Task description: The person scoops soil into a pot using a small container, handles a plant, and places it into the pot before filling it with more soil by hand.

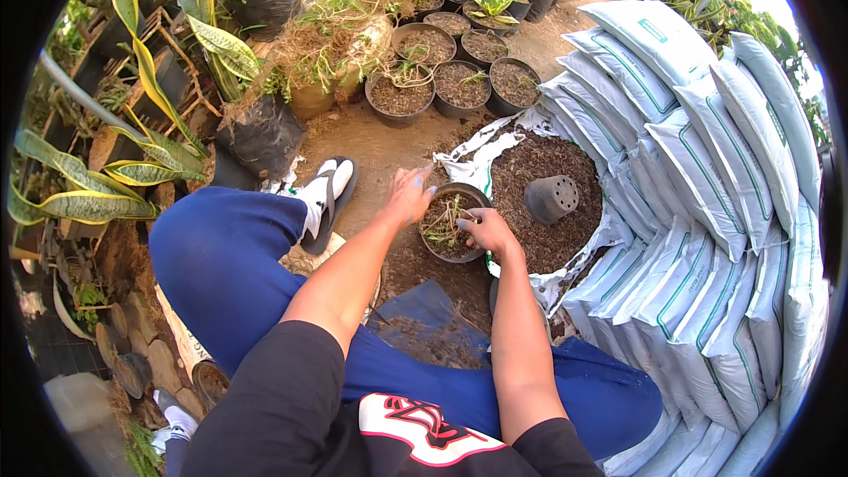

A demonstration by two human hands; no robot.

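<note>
A round black plastic pot (434,253) of brown potting mix stands in front of me, with green trailing plant cuttings (445,228) across its top. At the pot's right side, the fingers of my right hand (491,230) pinch some of the thin stems. My left hand (405,195) hovers by the upper left rim with its fingers apart and nothing visible in it; whether it touches the rim I cannot tell. Immediately to the right is an opened white sack (546,285) full of dark potting mix (580,238). A small black pot (546,200) lies tipped on that mix, its drainage holes showing.
Sealed white sacks (689,179) are stacked high on the right. Several soil-filled pots (401,120) stand ahead, beside a heap of uprooted plants (331,33) on a pale sack. Snake plants (99,205) line the left. Another person's foot (177,419) shows at lower left.
</note>
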